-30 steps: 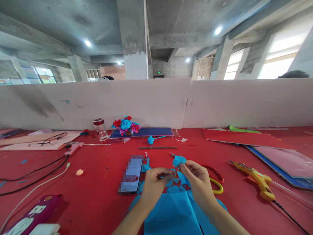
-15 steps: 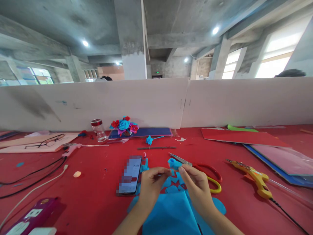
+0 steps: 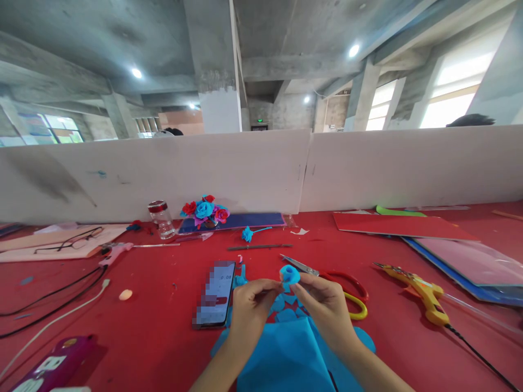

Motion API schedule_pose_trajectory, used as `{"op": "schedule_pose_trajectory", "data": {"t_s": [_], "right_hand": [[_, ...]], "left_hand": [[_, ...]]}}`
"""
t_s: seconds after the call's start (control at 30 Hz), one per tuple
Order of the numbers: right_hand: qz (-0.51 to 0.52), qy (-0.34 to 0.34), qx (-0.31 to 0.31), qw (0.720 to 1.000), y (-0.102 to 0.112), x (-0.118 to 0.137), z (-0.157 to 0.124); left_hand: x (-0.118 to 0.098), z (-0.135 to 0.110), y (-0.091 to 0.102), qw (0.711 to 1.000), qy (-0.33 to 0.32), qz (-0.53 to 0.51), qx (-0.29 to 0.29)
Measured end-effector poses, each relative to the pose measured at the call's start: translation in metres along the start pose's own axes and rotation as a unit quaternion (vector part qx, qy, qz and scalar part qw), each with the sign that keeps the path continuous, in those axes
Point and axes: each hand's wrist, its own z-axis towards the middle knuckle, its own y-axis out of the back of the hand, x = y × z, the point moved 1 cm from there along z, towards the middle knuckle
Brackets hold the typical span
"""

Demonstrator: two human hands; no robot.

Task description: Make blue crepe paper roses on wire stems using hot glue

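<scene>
**Small blue flower (image 3: 290,275) held up just below the middle of the frame**

The flower is shaped like a shallow cup: a bright blue, thin, smooth petal is curled round a darker round hollow, its rim is flared unevenly, and a narrow bit hangs beneath. Its right edge is gripped between the thumb and forefinger of the right hand (image 3: 324,305). The thumb and forefinger of the left hand (image 3: 254,307) are drawn together at its lower left edge; whether a part of it is pinched there cannot be told.

Below the flower, blue cut pieces (image 3: 285,315) are strewn, and a larger blue sheet (image 3: 281,354) is spread at the bottom centre. Scissors (image 3: 311,270) with red and yellow handles are laid behind the right hand. A phone (image 3: 218,294) is placed left of the left hand. Farther up, a dark stick (image 3: 260,247) and a stemmed blue flower (image 3: 247,234) are laid on the red table (image 3: 155,305). At centre left, a multicoloured bouquet (image 3: 204,210) is set beside a red-lidded jar (image 3: 162,222). A yellow glue gun (image 3: 420,291) is seen at lower right.
</scene>
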Motion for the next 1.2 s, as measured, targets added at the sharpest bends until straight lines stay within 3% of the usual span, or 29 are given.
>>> {"op": "schedule_pose_trajectory", "data": {"t_s": [0.4,0.7,0.83,1.2], "right_hand": [[0.022,0.018,0.064,0.998,0.002,0.005,0.0],[-0.038,0.183,0.119,0.975,0.005,0.02,0.003],[-0.05,0.214,0.138,0.966,0.007,0.02,0.003],[-0.085,0.186,0.198,0.959,0.009,0.022,0.003]], "left_hand": [[-0.005,-0.002,0.001,0.997,-0.052,0.041,0.029],[-0.011,-0.004,0.009,0.976,-0.188,0.11,0.022],[-0.011,-0.004,0.011,0.965,-0.23,0.125,0.019],[-0.011,-0.001,0.012,0.966,-0.204,0.14,0.076]]}}
